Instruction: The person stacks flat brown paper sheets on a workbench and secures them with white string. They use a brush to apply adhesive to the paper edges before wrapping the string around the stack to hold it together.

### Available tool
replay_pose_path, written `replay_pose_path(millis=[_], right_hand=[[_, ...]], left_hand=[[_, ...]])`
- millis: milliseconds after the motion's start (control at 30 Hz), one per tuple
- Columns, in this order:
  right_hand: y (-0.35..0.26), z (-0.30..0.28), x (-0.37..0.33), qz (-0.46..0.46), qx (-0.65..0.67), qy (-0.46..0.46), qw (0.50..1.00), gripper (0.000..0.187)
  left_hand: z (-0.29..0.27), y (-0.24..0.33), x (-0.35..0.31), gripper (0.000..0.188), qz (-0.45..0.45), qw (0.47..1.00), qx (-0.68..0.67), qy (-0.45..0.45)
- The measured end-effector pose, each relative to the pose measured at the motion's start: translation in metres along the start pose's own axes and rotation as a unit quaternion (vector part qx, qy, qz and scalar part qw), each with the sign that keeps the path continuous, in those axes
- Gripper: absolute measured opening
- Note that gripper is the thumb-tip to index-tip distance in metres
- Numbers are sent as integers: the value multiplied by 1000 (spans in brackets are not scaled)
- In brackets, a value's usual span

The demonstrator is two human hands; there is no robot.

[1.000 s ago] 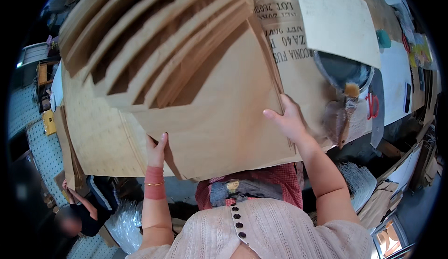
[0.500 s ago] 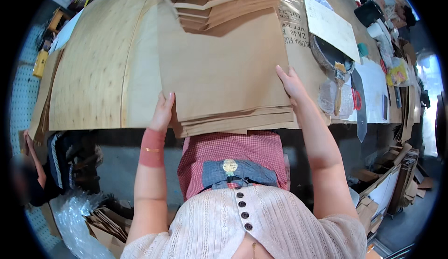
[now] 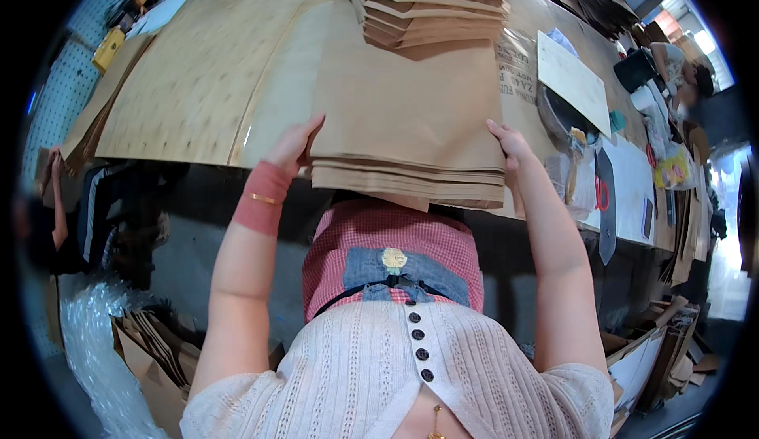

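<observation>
A thick stack of brown paper bags (image 3: 411, 103) lies in front of me, its layered near edges at the table's front. At its far end, folded bag ends (image 3: 431, 12) fan upward in several layers. My left hand (image 3: 296, 145) is closed at the stack's left side near the front corner, thumb pointing away from me; its other fingers are partly hidden. Across from it, my right hand (image 3: 512, 146) holds the right side, thumb at the top edge and the remaining fingers mostly out of sight.
The wooden table (image 3: 205, 67) stretches left. To the right are a white board (image 3: 573, 79) over a dark round pan (image 3: 557, 115), a brush (image 3: 581, 140), red-handled scissors (image 3: 602, 195), a long blade (image 3: 607, 221) and a phone (image 3: 648, 210). Bubble wrap (image 3: 103, 344) sits lower left. Other people are at both sides.
The view has shifted, so the stack appears farther right and higher. My left hand has moved forward along the stack's side. The near edges of the bags look more even.
</observation>
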State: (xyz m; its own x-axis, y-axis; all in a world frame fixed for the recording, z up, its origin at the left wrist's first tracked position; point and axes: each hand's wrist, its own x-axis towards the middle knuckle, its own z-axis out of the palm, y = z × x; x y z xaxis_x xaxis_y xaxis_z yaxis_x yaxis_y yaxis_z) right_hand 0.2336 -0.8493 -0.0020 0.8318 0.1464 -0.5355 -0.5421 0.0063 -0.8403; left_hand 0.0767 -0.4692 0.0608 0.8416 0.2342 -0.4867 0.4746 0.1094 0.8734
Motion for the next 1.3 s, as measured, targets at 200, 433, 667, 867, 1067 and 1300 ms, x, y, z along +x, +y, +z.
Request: replay_pose_path(millis=[200, 433, 667, 867, 1067, 1300], right_hand=[[-20, 7, -45, -39, -4, -26, 999, 37], [32, -2, -46, -79, -373, 85, 921, 41], [-12, 61, -51, -435, -600, 59, 669, 44], [-48, 142, 27, -492, -607, 76, 619, 40], [-141, 135, 51, -688, -484, 267, 470, 49], [-241, 173, 104, -680, -541, 279, 409, 72]], left_hand=[[-16, 11, -5, 42, 154, 986, 59, -4], [-26, -76, 22, 42, 65, 985, 158, -9], [-26, -27, 35, 52, -116, 983, 137, -44], [-6, -44, 46, 55, 133, 959, 229, 104], [-2, -46, 50, 49, 153, 965, 192, 89], [-1, -39, 45, 47, 133, 957, 227, 119]])
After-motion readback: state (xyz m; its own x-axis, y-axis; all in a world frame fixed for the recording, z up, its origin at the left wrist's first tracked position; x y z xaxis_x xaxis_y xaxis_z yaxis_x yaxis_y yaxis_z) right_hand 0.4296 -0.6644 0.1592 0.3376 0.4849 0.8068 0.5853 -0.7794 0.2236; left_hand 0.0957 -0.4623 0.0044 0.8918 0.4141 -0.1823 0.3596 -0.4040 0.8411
